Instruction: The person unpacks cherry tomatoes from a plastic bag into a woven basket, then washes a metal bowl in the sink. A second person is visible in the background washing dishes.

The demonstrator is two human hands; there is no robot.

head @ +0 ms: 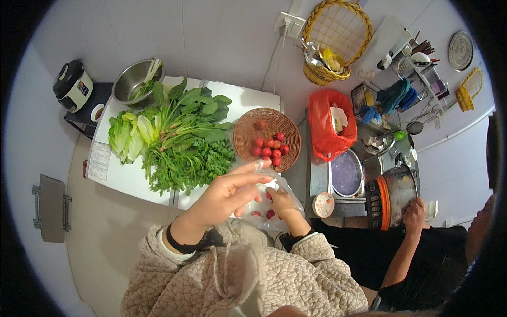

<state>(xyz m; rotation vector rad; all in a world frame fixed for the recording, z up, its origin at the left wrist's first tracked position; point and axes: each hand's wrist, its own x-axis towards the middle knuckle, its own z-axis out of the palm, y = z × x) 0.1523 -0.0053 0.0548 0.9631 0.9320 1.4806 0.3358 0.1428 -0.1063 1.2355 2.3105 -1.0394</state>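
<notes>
A clear plastic bag (259, 212) with several red fruits in it lies before me at the table's near edge. Its upper rim is at the fingers of my left hand (233, 188), which seem to hold it up. My right hand (282, 203) is inside the bag, its fingers on a red fruit (270, 193). Just beyond the bag, a round wicker basket (242, 132) holds several more red fruits (266, 152). Left of the basket lie leafy greens (190, 146) and pale green lettuce (128, 136). A steel bowl (119, 85) with green stalks stands behind them.
At the right, a co-worker's hand (415, 212) touches a large pot with an orange band (383, 203). A red plastic bag (323, 119), a sink with a water-filled basin (345, 174) and a small patterned bowl (323, 205) are nearby. A rice cooker (73, 87) stands far left.
</notes>
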